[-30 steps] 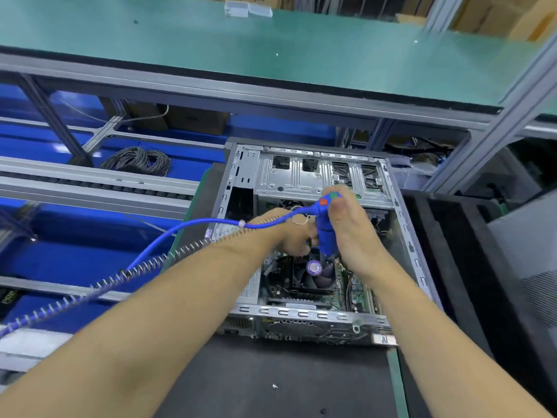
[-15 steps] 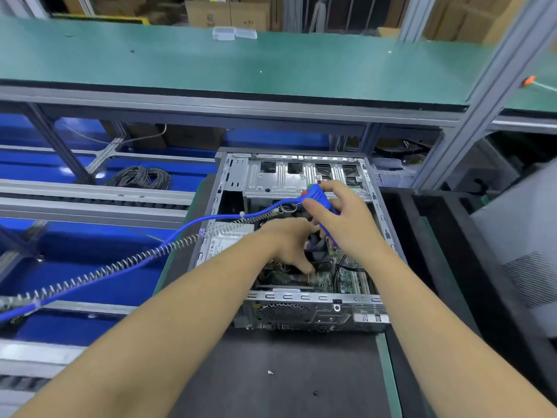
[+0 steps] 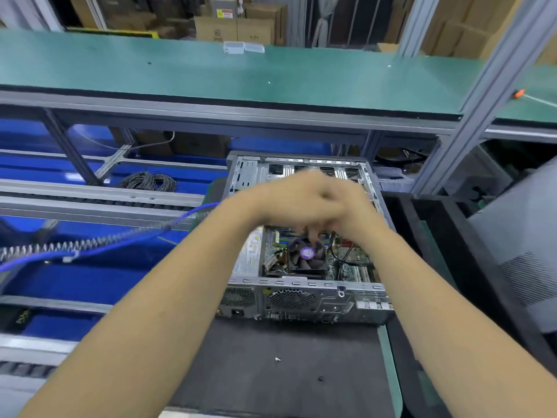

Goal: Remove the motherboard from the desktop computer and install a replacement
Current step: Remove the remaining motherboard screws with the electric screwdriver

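The open desktop case [image 3: 301, 300] lies on a black mat, its rear panel towards me. Inside it, the green motherboard [image 3: 352, 263] and the CPU fan [image 3: 306, 253] with a purple hub show below my hands. My left hand [image 3: 286, 200] and right hand [image 3: 355, 212] are pressed together above the middle of the case, both blurred by motion, with fingertips curled down towards the fan. The blue coiled cable [image 3: 120, 239] runs in from the left and vanishes behind my left wrist. The blue screwdriver itself is hidden behind my hands.
A green shelf [image 3: 241, 73] spans the back above the case. A coil of black wire [image 3: 147, 181] lies on the blue conveyor at left. Black foam trays [image 3: 437, 236] and a grey side panel [image 3: 518, 251] stand at right. A small screw [image 3: 277, 359] lies on the mat.
My hands have risen and closed together over the case, and the blue screwdriver has gone out of sight behind them. The camera has tilted up, so the case sits lower in view.
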